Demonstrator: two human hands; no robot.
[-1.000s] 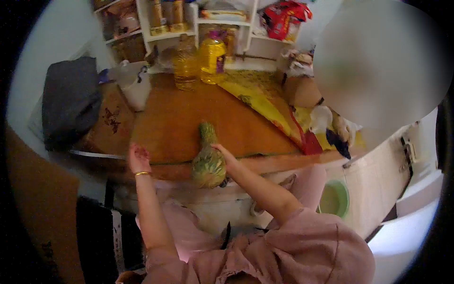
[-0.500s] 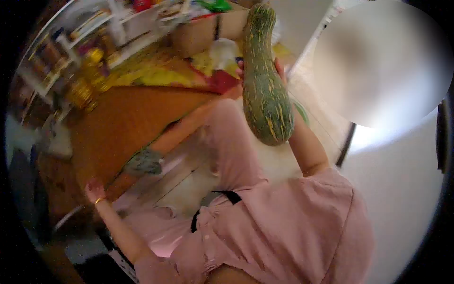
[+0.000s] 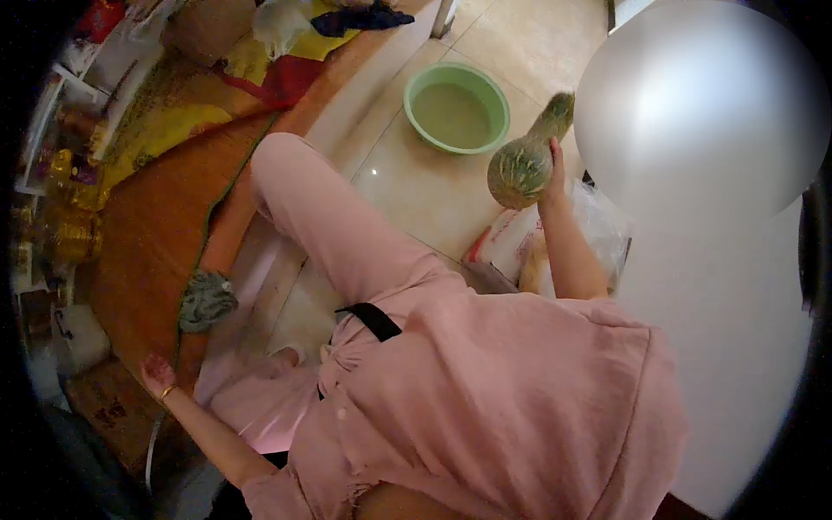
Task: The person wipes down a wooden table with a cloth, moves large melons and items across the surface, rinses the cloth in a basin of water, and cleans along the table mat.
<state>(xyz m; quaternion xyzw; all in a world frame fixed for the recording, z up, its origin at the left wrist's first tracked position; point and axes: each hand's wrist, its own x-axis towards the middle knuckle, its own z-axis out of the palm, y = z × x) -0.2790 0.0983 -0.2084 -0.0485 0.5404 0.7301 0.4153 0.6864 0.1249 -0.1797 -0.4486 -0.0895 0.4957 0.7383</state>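
Observation:
My right hand point(image 3: 555, 173) grips a long-necked green pumpkin point(image 3: 520, 172) with yellowish streaks, out to the right. The pumpkin's round end faces me and its neck tilts up and away; some of my fingers are hidden behind it. At lower left, my left hand point(image 3: 159, 374) rests by the edge of an orange-brown mat point(image 3: 147, 251), holding nothing, its fingers loosely apart. A crumpled grey-green cloth point(image 3: 208, 301) lies on the mat's edge just beyond that hand. Left of the pumpkin, a light green basin point(image 3: 501, 97) with cloudy water stands on the tiled floor.
A white bag with red print point(image 3: 511, 241) and clear plastic lie under my right forearm. A white panel point(image 3: 693, 347) borders the right side. Yellow oil bottles point(image 3: 76, 204) and shelves line the left; a red cloth point(image 3: 290, 82) lies at the mat's far end.
My right hand has moved the pumpkin to the right and tipped it, away from the mat. My view has turned, bringing the green basin fully into sight. My left hand stays by the mat.

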